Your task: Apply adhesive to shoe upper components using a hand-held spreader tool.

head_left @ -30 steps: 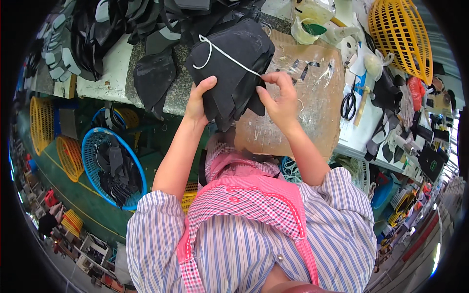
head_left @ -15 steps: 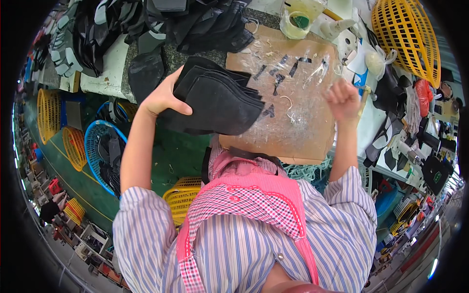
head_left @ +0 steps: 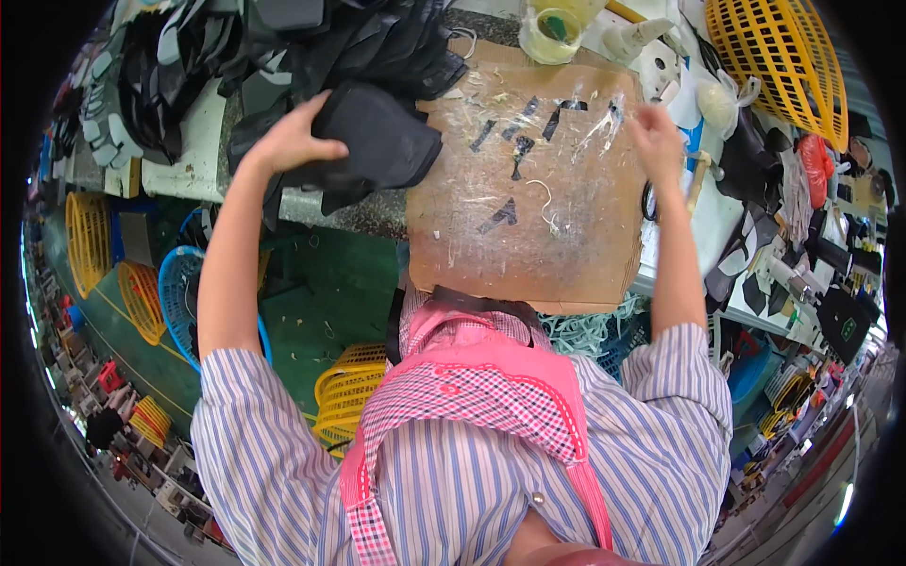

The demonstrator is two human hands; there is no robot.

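Black pieces (head_left: pixel 382 137), stacked, sit against our left hand (head_left: pixel 288 143), thumb and forefinger spread wide, its grip unclear to us! Rightward of it, cardboard (head_left: pixel 576 193); past that, our right hand (head_left: pixel 659 141), fingers curled, possible hold hidden; beyond that hand, a yellow basket (head_left: pixel 780 58).

Along the far edge of my worktop (head_left: pixel 196 137) I have a clear tub (head_left: pixel 547 45), green inside, and a white bottle (head_left: pixel 632 40); toward the right edge, a yellow basket (head_left: pixel 781 71), a knotted clear bag (head_left: pixel 719 106) and a red bag (head_left: pixel 813 158). Below the near edge, on my left, a blue basket (head_left: pixel 169 311) and an orange basket (head_left: pixel 142 304) stand on green floor (head_left: pixel 344 283)
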